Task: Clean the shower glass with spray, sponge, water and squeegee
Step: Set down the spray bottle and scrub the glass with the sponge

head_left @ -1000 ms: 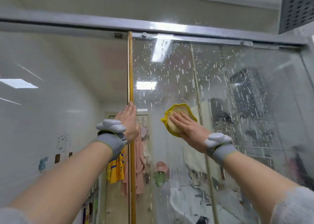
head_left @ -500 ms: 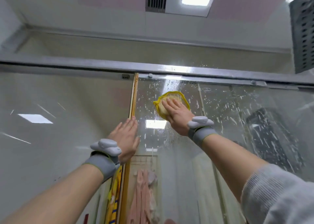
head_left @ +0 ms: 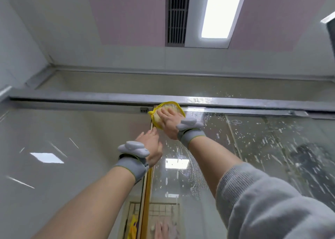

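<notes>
Bathroom ceiling, pale pink panels, carries a dark slatted vent (head_left: 176, 16) and a lit oblong light (head_left: 217, 12). Landmark for this entry: the brushed metal top rail (head_left: 90, 96) of the shower enclosure.

Shower glass (head_left: 253, 148): clear pane hung just below the rail, spattered with white foam flecks and streaks; a small etched mark near its upper edge is too small for us to read. A yellow-gold vertical edge strip (head_left: 147, 184) runs down from the rail.

Sponge (head_left: 163, 110): round, yellow, mesh-covered, pressed on the glass at its top corner, touching the rail's underside.

Right hand (head_left: 167, 123): fingers straight and spread, flat on the sponge. Left hand (head_left: 152, 146): below the sponge, fingers extended along the strip, holding nothing that we can see.

Both wrists bear grey fabric wristbands (head_left: 132, 164) with smooth white plastic pods. Right sleeve (head_left: 272, 202): grey ribbed knit.
</notes>
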The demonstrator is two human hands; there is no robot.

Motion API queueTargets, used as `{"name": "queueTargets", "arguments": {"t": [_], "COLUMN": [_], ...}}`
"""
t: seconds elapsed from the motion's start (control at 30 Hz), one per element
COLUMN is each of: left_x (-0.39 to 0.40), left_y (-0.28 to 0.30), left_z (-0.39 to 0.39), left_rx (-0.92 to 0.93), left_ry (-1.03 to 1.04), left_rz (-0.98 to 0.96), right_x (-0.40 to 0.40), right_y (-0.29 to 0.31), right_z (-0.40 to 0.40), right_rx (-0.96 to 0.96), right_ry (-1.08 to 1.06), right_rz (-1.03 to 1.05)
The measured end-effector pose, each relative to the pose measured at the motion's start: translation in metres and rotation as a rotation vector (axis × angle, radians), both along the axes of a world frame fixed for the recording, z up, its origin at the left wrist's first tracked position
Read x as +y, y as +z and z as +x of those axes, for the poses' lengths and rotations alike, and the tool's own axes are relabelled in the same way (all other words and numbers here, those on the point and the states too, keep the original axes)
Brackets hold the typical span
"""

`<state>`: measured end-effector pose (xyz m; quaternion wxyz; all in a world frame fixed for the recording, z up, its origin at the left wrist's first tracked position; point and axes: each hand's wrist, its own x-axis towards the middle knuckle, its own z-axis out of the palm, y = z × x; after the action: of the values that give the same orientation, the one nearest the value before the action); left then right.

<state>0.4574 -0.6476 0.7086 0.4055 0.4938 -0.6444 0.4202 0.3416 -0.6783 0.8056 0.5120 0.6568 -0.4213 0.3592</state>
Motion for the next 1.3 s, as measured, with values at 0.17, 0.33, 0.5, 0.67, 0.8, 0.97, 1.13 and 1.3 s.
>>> {"name": "queueTargets", "arguments": {"t": [0.17,0.33,0.5,0.67,0.8,0.97,1.13,1.3], "left_x": [0.0,-0.006,-0.002,-0.006,-0.009,-0.007,-0.01,-0.01], "left_y": [0.002,-0.002,0.008,0.016,0.016,0.017,0.022,0.02], "left_z": [0.011,0.018,0.017,0.006,-0.006,-0.006,-0.01,-0.02], "left_rx": [0.015,-0.064,-0.066,-0.06,-0.02,-0.027,-0.013,0.024], "left_ry": [-0.035,-0.035,0.006,-0.006,-0.034,-0.024,-0.008,0.008], "left_rz": [0.019,0.0,-0.022,-0.037,-0.047,-0.042,-0.077,-0.067], "right_x": [0.001,0.006,0.01,0.013,0.013,0.009,0.006,0.026], "right_y": [0.013,0.024,-0.002,-0.001,0.009,0.011,0.011,-0.002], "right_z": [0.011,-0.006,-0.017,-0.111,-0.083,-0.089,-0.063,-0.127], "right_rx": [-0.043,0.051,0.078,-0.294,-0.252,-0.194,-0.086,-0.166], "right_ry": [-0.02,-0.026,0.098,-0.084,-0.092,-0.044,-0.02,-0.063], "right_rz": [0.002,-0.086,-0.076,-0.104,-0.028,-0.116,-0.135,-0.144]}}
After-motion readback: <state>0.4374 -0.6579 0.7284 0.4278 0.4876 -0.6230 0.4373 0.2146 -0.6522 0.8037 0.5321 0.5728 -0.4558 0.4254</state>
